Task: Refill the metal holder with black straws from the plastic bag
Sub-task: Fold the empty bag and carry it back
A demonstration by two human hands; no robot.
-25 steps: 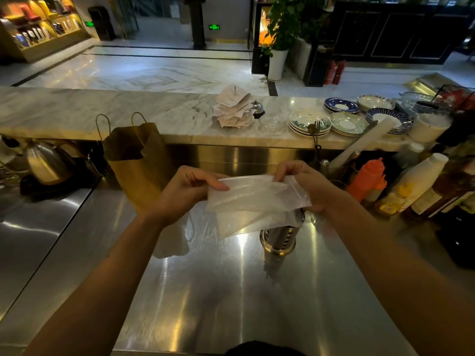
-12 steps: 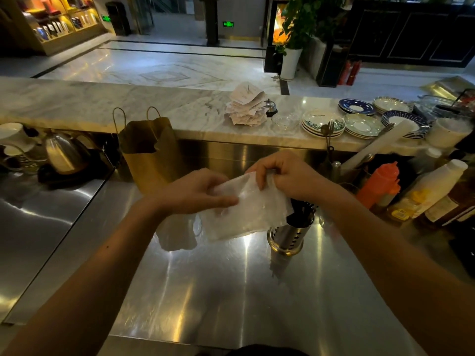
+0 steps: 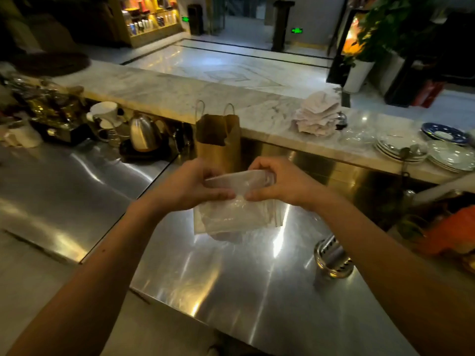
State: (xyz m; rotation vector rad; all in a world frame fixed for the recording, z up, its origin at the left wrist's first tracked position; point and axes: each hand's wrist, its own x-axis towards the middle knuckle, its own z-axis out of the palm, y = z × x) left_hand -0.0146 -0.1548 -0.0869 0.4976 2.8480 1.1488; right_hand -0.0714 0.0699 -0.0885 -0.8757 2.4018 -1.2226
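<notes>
Gripped the plastic bag [image 3: 236,217] with the left hand [image 3: 190,187], fingers curled behind its upper edge and thumb laid flat across the front. Held it clear of the steel tabletop [image 3: 205,273], slack and see-through, hanging below both hands. Closed the right hand [image 3: 280,186] on the same upper edge from the other side, fingers bent over the top and thumb in front. Brought the hands much nearer together than a second before, with the thumbs almost meeting at the middle and the bag gathered narrower and doubled over. Left the metal holder [image 3: 332,263] standing on the tabletop, below and well to the right of the right hand, beside the right forearm, which covered part of its rim. Half a second before, had it just under the right hand with black straws showing. Could not make out straws in it at this moment. Saw nothing dark inside the bag, so judged it empty, the filling probably finished and only the folding away left.

Found no print on the plastic bag. Far above the left hand, made out bottles on a lit shelf [image 3: 151,19], labels too small to read, and a green sign [image 3: 185,19], too blurred. Saw no lettering on the brown paper bag [image 3: 218,140] just beyond the hands. Above the right hand, could not read a second green sign [image 3: 297,30] either.
</notes>
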